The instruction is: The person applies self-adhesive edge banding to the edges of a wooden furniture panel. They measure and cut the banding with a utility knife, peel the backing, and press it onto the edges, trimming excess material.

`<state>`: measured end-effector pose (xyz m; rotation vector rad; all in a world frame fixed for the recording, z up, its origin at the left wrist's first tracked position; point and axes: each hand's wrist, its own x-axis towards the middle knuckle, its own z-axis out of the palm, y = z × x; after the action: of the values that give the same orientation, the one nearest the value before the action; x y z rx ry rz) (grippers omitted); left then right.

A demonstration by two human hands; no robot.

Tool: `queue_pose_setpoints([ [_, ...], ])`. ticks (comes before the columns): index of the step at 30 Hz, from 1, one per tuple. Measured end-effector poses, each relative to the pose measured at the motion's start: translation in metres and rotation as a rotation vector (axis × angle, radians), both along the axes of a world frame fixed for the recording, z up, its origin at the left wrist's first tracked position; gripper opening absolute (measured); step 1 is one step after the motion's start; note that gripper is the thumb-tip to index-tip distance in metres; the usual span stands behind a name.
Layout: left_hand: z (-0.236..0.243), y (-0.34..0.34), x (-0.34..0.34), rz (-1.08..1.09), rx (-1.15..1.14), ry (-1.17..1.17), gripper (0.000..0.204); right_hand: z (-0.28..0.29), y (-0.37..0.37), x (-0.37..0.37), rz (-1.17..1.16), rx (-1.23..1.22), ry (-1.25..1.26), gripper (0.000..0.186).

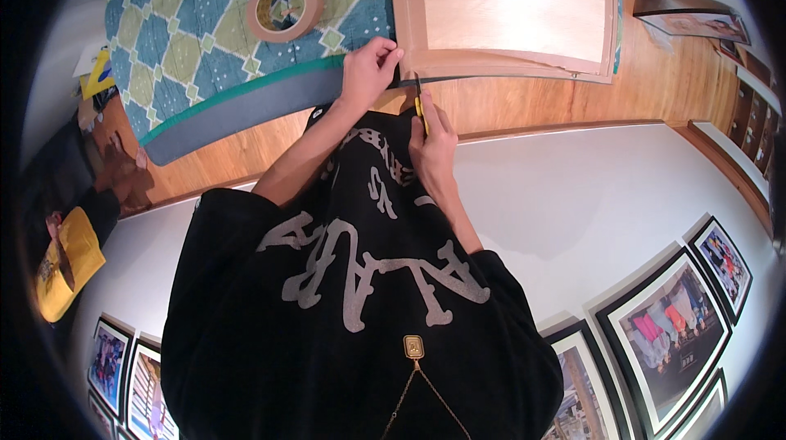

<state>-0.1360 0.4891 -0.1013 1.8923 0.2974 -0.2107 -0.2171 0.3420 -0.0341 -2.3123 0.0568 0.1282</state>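
Note:
A pale wooden panel (512,2) lies ahead of me, its borders covered with brown tape (412,18). At its near left corner my left hand (368,72) is closed in a pinch, fingertips on the edge of the tape; the bit between them is mostly hidden. My right hand (436,145), just right of it, grips a yellow and black utility knife (422,104). The knife's tip points away from me, at the panel's near edge close to that corner. Along this near edge a tape strip looks slightly wrinkled.
A roll of brown tape (252,10) rests on a blue-green patterned quilt (196,39) at the left. Wooden floor (524,104) runs below the panel. Framed pictures (667,333) hang along the white wall. Another person's hand (56,227) and a yellow item (74,264) show at far left.

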Motion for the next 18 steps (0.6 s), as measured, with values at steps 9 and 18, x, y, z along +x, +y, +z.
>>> queue_pose_setpoints([
  [9, 0.035, -0.038, 0.022, -0.534, 0.562, -0.351, 0.022, -0.050, -0.094, 0.224, -0.014, -0.420, -0.285, 0.056],
  [18, 0.062, -0.049, 0.019, -0.428, 0.433, -0.172, 0.017, -0.042, -0.037, 0.325, 0.241, -0.433, -0.484, 0.062],
])
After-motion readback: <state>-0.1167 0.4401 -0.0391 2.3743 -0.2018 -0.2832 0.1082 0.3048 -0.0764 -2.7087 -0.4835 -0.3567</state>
